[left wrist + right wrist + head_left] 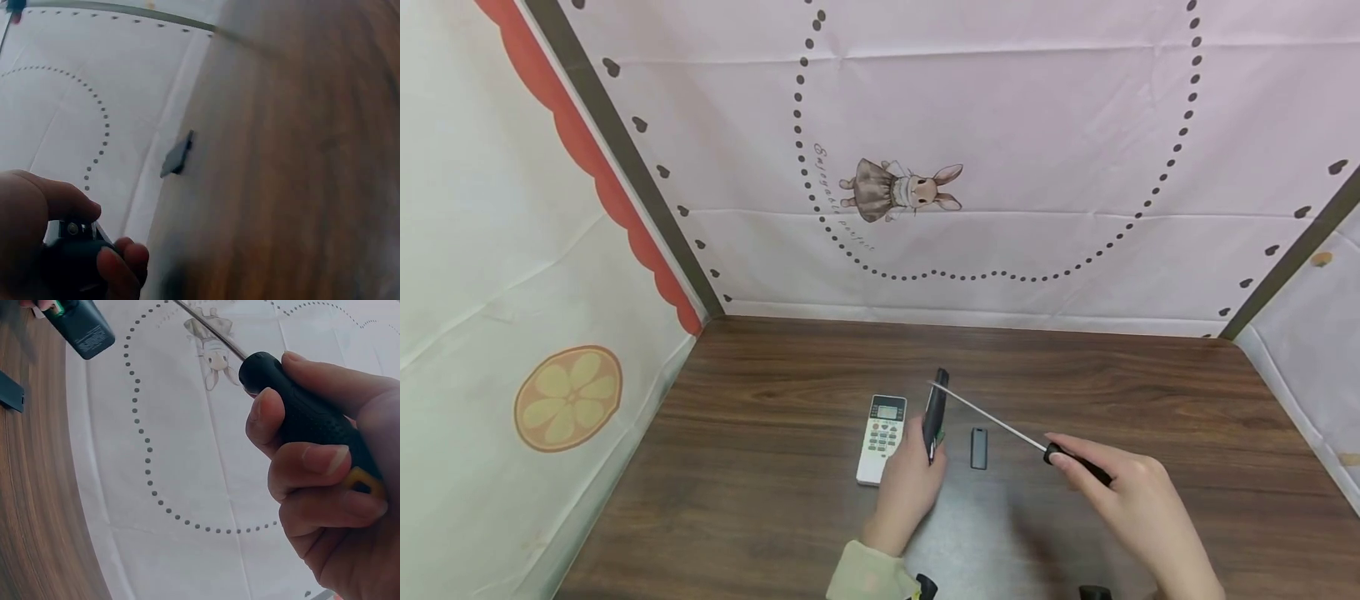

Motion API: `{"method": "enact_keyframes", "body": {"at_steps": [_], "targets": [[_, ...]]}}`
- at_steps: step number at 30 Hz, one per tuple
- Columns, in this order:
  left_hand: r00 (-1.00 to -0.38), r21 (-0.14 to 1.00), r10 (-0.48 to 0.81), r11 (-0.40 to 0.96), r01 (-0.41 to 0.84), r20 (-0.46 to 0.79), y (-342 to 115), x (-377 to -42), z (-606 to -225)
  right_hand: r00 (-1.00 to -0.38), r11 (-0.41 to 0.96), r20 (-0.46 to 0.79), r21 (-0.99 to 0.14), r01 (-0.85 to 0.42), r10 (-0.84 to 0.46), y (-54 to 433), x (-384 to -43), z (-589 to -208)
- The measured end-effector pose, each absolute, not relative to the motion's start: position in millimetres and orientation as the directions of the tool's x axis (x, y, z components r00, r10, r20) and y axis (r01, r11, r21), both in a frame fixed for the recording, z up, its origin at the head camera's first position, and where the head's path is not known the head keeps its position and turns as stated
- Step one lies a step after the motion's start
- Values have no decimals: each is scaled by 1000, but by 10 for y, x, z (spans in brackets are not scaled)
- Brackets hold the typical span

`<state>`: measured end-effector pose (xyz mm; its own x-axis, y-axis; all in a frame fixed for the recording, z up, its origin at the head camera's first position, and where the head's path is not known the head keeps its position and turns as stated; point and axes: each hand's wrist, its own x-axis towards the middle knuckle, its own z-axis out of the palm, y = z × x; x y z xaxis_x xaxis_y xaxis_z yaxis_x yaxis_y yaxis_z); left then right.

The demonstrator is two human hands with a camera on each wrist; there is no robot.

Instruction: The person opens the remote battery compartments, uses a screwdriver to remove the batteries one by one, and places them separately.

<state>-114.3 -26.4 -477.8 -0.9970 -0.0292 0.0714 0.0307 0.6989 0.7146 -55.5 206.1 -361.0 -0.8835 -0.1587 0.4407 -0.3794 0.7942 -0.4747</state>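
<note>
My left hand [910,479] grips a slim black remote [935,408] by its lower part, held up edge-on over the table. Its back, with a pale printed label, shows in the right wrist view, along with a green patch near the fingers. In my right hand [1138,492] is a screwdriver [312,406] with a black handle and a bit of yellow at its end. The steel shaft points left, and its tip overlaps the remote's far end in the head view. A small dark grey cover [979,448] lies flat on the table between the hands.
Just left of the left hand, a white remote [882,437] with a small screen lies face up, partly behind that hand. The brown wooden table [760,500] ends at a pale printed cloth wall [1000,167], with more cloth at both sides.
</note>
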Motion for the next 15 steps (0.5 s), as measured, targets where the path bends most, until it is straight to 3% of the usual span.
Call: {"method": "enact_keyframes", "body": {"at_steps": [5,15], "targets": [[-993,627,-78,779,-6,88,-360,-1181,-4810,-887,790,439,-490,-368,-142,2107,-545,-3610],[-995,618,-54,786,10,84,-289,-1190,-4817,-906,797,409,-508,-326,-110,2166,-539,-3596]]}}
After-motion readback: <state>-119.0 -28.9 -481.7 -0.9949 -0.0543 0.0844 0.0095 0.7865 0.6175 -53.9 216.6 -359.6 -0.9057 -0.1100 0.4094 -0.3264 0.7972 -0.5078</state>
